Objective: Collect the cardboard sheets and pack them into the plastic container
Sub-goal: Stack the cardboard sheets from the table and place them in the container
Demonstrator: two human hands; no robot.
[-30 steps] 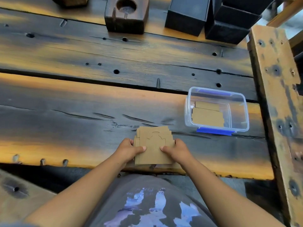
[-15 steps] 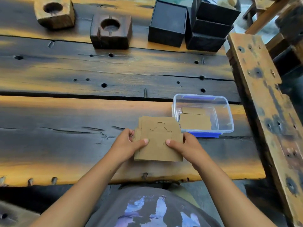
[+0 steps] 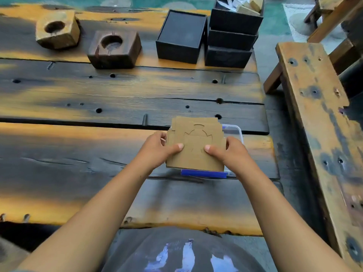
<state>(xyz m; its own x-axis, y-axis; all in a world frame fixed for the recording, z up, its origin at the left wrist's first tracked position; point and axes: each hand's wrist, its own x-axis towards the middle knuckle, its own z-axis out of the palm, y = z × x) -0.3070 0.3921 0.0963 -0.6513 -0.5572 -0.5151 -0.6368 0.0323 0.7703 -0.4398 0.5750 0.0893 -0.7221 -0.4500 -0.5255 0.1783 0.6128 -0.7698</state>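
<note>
A stack of brown cardboard sheets (image 3: 196,142), the top one scored with a round cut-out outline, hangs level above the clear plastic container (image 3: 234,128). My left hand (image 3: 157,150) grips the stack's left edge, thumb on top. My right hand (image 3: 230,152) grips the right edge the same way. The stack hides most of the container; only its far right rim and the blue clip (image 3: 204,173) on its near side show. What lies inside the container is hidden.
The container stands on a dark, scorched plank table (image 3: 98,154) near its right end. At the back are two wooden blocks with round holes (image 3: 57,29) (image 3: 114,49) and stacked black boxes (image 3: 229,40). A wooden bench (image 3: 318,118) runs along the right.
Both hands have carried the cardboard stack from the table's near edge forward and right, until it hangs over the container. The grip is unchanged.
</note>
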